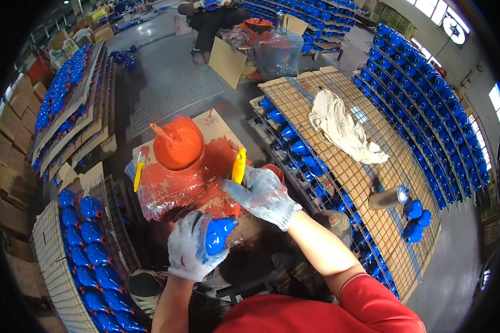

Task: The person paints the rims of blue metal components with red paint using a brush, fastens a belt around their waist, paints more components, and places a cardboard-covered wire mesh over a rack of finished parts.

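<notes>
At the near side of a red-smeared, plastic-wrapped table (219,152), the left hand (186,250), in a coarse knit glove, has its grip clamped around a glossy, bulb-shaped blue piece (218,237) with a narrow neck; the right hand's (268,195) grip is closed on a yellow-handled paintbrush (239,165), its red end near that neck. Thick red paint (186,149) fills a round tub (156,152). Only a narrow gap separates the table's right edge from a wire-mesh rack (366,180) bearing a crumpled cream cloth (343,129).
</notes>
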`<state>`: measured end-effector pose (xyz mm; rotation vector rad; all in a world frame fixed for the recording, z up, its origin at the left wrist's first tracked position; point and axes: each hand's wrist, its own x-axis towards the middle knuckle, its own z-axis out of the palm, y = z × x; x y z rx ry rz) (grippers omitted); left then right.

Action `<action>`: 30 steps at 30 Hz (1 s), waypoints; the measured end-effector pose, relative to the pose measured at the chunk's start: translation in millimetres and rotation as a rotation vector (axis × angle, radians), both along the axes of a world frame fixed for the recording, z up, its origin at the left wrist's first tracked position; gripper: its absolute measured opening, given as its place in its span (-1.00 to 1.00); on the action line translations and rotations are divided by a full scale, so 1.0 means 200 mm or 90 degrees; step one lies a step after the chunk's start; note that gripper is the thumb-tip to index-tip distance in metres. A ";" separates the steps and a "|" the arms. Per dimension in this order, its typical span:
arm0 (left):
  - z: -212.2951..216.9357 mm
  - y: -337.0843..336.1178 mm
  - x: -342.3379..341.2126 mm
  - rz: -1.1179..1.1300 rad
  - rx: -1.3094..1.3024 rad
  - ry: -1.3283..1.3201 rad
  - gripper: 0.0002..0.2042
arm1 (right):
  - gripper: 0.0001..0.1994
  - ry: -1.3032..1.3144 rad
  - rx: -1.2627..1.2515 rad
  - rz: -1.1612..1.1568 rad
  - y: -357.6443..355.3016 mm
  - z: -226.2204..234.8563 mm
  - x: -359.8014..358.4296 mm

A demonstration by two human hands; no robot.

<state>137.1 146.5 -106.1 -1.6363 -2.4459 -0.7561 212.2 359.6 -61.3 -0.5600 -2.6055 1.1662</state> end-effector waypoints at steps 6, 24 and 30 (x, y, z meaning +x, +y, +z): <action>-0.03 0.00 -0.03 0.025 -0.034 -0.025 -0.19 | -0.77 0.085 0.133 0.058 -0.06 -0.02 0.01; -0.10 -0.13 -0.07 -0.207 0.405 -1.711 -0.33 | -0.78 0.390 -0.329 0.263 0.11 -0.12 0.08; -0.19 -0.14 -0.07 -0.349 0.431 -1.769 -0.19 | -0.77 0.405 -0.385 0.167 0.09 -0.15 0.05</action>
